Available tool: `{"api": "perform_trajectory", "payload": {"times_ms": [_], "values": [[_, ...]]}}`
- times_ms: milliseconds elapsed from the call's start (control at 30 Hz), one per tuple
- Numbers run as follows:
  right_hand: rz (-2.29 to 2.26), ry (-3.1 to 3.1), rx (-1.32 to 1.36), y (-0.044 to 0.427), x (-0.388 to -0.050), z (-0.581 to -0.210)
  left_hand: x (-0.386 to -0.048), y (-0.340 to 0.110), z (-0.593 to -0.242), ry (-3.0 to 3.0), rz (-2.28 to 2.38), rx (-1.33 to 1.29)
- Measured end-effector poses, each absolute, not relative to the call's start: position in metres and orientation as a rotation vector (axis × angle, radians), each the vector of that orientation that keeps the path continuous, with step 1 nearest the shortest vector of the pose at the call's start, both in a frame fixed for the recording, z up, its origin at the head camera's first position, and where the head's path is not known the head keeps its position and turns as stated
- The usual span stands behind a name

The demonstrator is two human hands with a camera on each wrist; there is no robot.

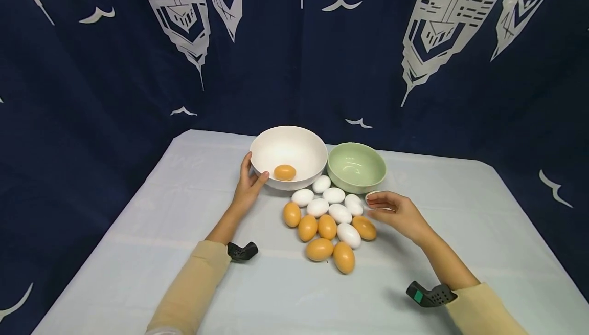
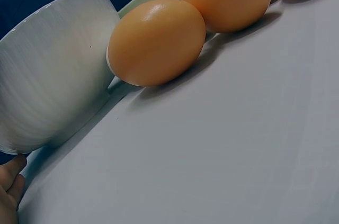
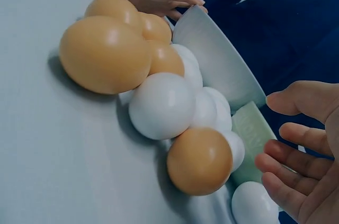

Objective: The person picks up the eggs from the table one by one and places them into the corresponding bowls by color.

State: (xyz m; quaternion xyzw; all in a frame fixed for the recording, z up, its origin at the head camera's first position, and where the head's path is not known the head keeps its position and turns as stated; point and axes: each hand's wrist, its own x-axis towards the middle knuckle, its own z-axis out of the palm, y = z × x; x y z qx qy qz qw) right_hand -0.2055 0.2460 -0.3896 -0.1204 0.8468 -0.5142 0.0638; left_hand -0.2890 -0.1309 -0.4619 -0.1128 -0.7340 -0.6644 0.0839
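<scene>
At the left side of a white bowl (image 1: 301, 146), my left hand (image 1: 248, 186) holds it, thumb and fingers spread along the rim. One brown egg (image 1: 285, 173) lies inside this bowl. My right hand (image 1: 401, 216) is beside a white egg (image 3: 254, 203) by the green bowl (image 1: 356, 169), its fingers loosely bent; in the right wrist view a gap shows between hand (image 3: 304, 155) and egg. Several white eggs (image 1: 340, 214) and several brown eggs (image 1: 319, 249) lie grouped on the table in front of the bowls.
The two bowls stand side by side near the back edge of the white-covered table (image 1: 138, 273). Behind it hangs a dark blue curtain (image 1: 285, 69) with white prints. A black device is strapped at each wrist.
</scene>
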Motion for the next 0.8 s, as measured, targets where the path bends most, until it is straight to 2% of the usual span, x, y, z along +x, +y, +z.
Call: {"api": "perform_trajectory", "payload": {"times_ms": [800], "values": [[-1.812, 2.472, -0.25, 0.245, -0.187, -0.439, -0.287, -0.129, -0.461, -2.189, -1.934, -0.348]]}}
